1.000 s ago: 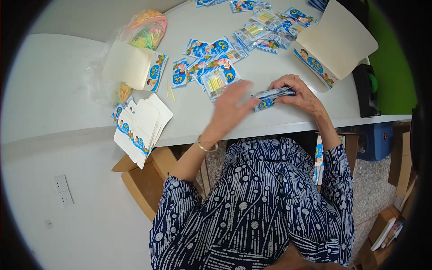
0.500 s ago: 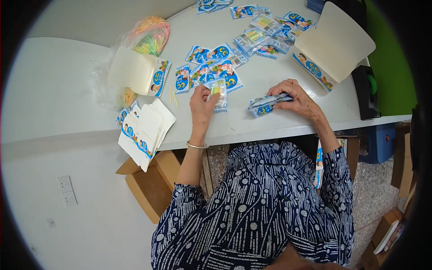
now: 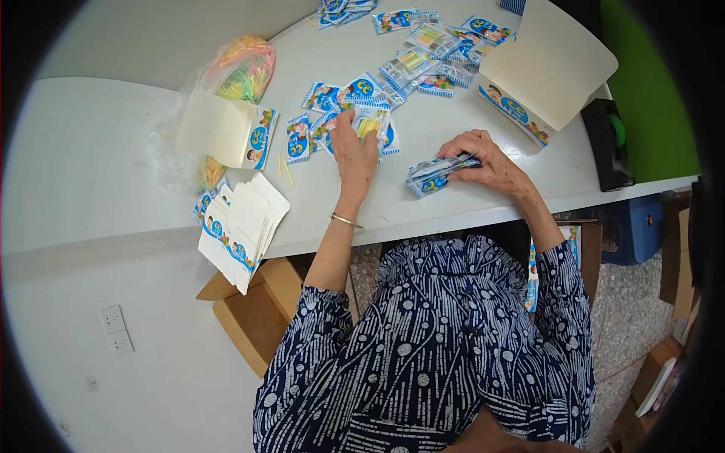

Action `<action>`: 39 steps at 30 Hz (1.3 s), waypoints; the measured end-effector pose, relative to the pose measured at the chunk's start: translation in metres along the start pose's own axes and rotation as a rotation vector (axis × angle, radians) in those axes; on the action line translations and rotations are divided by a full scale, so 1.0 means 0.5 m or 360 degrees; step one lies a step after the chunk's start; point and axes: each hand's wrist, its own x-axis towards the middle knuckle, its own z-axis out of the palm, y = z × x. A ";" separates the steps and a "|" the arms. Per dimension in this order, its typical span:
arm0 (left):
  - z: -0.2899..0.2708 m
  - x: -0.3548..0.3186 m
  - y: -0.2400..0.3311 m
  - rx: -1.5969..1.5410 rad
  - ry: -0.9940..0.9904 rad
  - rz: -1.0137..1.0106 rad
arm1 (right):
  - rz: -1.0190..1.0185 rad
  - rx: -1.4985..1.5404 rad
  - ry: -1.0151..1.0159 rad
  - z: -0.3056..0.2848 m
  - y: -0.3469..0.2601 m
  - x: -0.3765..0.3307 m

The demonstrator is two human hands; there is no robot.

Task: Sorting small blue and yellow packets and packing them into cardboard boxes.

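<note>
Over a cluster of blue-and-white packets (image 3: 298,138), my left hand (image 3: 355,157) pinches one clear-windowed packet (image 3: 373,113) with yellowish sticks inside. Its thumb and fingers are at the packet's sides. Nearer the table's front edge, my right hand (image 3: 487,162) is closed round a small stack of the same packets (image 3: 429,178), held together edge-up. The fingers hide part of that stack, and its far end rests on or just above the table.
More packets (image 3: 411,64) lie scattered at the back. An open white box (image 3: 555,68) stands right, beside a black tape dispenser (image 3: 608,147). On the left are a smaller open box (image 3: 219,124), flat cartons (image 3: 245,219), loose sticks (image 3: 285,171) and a bag of coloured sticks (image 3: 245,68).
My left hand has moved away from me, carrying the packet from the table onto the cluster. My right hand still grips its stack. The whole view has shifted slightly.
</note>
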 end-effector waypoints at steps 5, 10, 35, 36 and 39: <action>0.008 -0.013 0.023 -0.0076 -0.0072 0.0270 | -0.0091 -0.0115 0.0066 0.007 0.002 -0.001; 0.019 0.003 0.030 -0.0221 -0.0454 0.0213 | -0.0065 -0.0164 0.0127 0.011 0.007 -0.002; 0.025 -0.004 0.126 -0.0131 -0.0787 0.0829 | -0.0083 0.0353 0.0499 0.031 0.005 0.003; 0.026 -0.009 0.123 -0.0260 -0.0832 0.0777 | -0.0088 0.0417 0.0504 0.033 0.002 0.006; 0.006 0.019 0.092 -0.0476 -0.0955 0.0463 | 0.0243 0.0362 0.0283 0.024 0.016 -0.006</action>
